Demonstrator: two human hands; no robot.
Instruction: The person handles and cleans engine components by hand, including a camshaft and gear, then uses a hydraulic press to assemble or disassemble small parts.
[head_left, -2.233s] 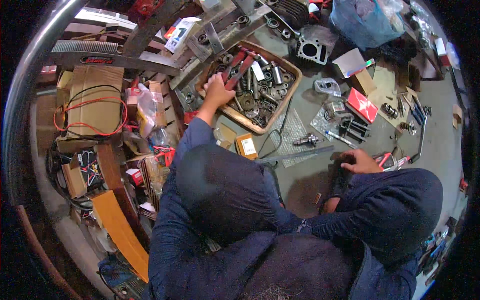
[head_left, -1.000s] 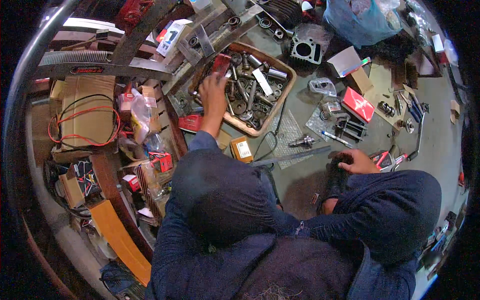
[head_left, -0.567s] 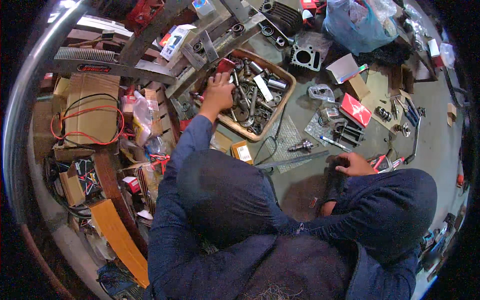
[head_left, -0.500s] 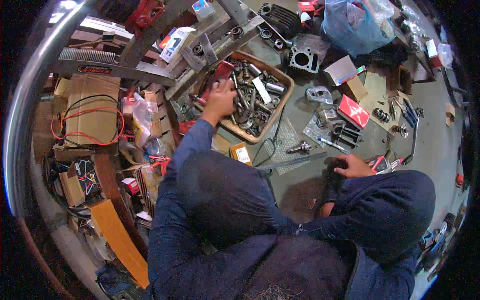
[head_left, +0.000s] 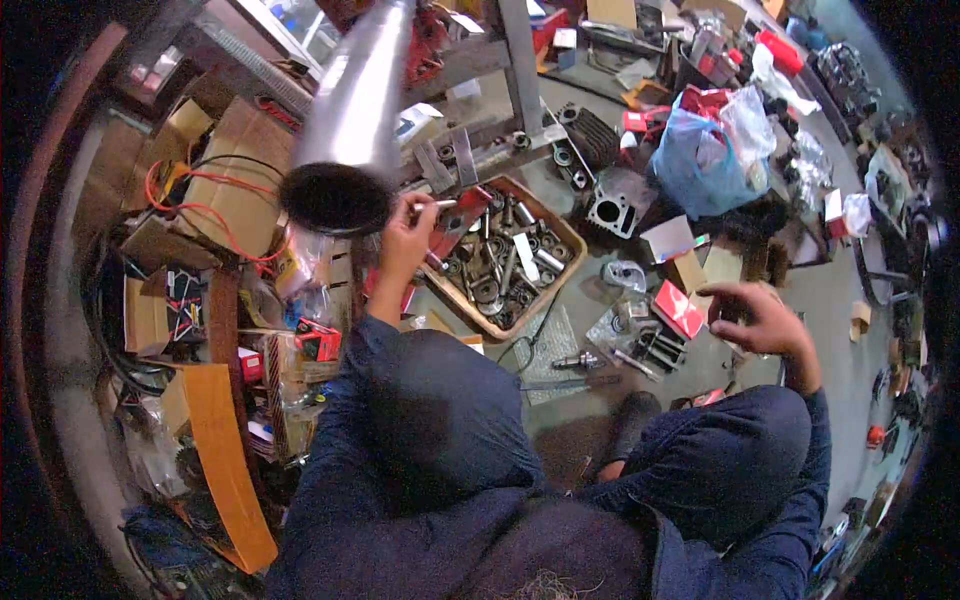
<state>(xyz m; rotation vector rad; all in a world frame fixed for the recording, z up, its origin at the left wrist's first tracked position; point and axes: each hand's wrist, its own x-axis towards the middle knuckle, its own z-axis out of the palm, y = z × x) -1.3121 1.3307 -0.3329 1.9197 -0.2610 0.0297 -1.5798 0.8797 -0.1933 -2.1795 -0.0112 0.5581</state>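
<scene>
My left hand (head_left: 402,243) is closed around a short pale rod (head_left: 440,204), its end sticking out past my fingertips. The hand is over the left rim of a wooden tray (head_left: 543,308) full of loose greasy metal parts, among them rings, pins and shafts. A red part (head_left: 466,215) lies in the tray beside the hand. My right hand (head_left: 758,320), its fingers bent and apart with nothing between them, is held just right of a red box (head_left: 678,309). Below that box lie a black finned part (head_left: 661,349) and a camshaft-like part (head_left: 576,361) on bubble wrap.
A shiny metal pipe (head_left: 350,120) hangs close above my left hand. Further off are a cylinder block (head_left: 612,210), a blue plastic bag (head_left: 690,160) and an open cardboard box (head_left: 672,240). Cardboard boxes with a red cable (head_left: 215,215) crowd the left side.
My left hand has come away from the parts toward the tray's left edge, a pale rod now in it. My right hand has risen from beside my knee. The view has shifted, bringing the pipe in.
</scene>
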